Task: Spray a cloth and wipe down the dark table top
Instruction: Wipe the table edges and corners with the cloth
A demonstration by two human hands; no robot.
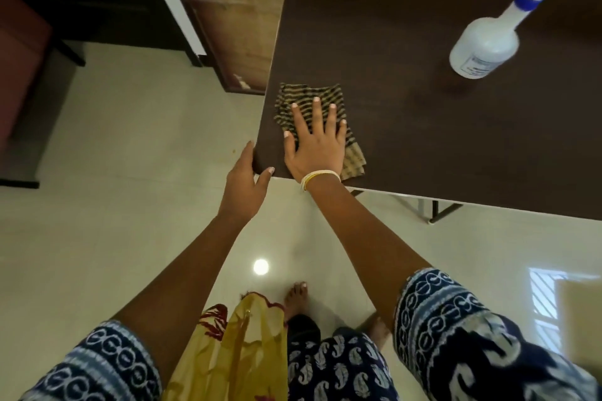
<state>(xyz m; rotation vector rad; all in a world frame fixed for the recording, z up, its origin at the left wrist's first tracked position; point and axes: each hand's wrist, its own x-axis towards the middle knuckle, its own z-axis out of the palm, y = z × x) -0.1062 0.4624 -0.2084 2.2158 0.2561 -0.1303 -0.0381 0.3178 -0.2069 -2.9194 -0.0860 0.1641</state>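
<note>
A striped brown and tan cloth (353,153) lies flat near the front left corner of the dark brown table top (407,75). My right hand (314,143) presses down on it with straight, spread fingers. My left hand (246,179) holds the table's front left corner, thumb on the top surface and fingers wrapped round the side edge. A white spray bottle (488,42) with a blue trigger head stands upright on the table at the far right, apart from both hands.
A pale glossy tiled floor (130,238) lies below and left of the table. A brown wooden cabinet (234,16) stands beyond the table's left edge, with dark furniture (29,68) at the far left. My bare feet (296,298) are on the floor near the table's metal legs (436,212).
</note>
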